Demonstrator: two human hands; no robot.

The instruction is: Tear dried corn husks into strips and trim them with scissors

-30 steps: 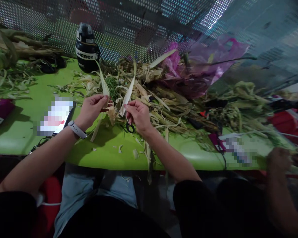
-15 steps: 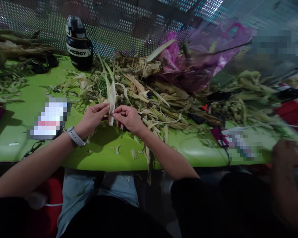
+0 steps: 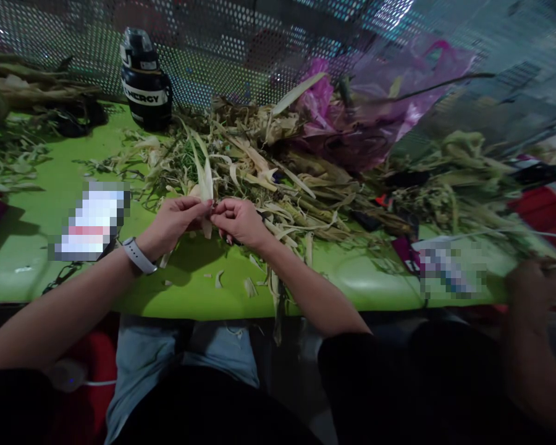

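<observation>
A pale corn husk point(image 3: 206, 179) with long greenish tips stands nearly upright between my hands, above the near side of the table. My left hand point(image 3: 180, 219) pinches it from the left, fingers closed. From the right, my right hand point(image 3: 241, 221) has its thumb and fingers pressed together at the husk's edge, close to my left fingertips. The lower end of the husk pokes out beneath my fingers. Just behind lies a heap of dry husks and shreds point(image 3: 278, 185). A few small scraps point(image 3: 250, 287) are scattered on the green table point(image 3: 189, 296) below my hands.
A black bottle point(image 3: 146, 93) stands at the back left, and a phone point(image 3: 92, 222) with a blurred screen lies left of my arm. A pink plastic bag point(image 3: 352, 123) sits behind the heap. At the right edge is another person's hand point(image 3: 535, 281).
My fingertips have come closer together on the husk, and the husk has shifted slightly left and down. The other person's hand at the right has moved a little.
</observation>
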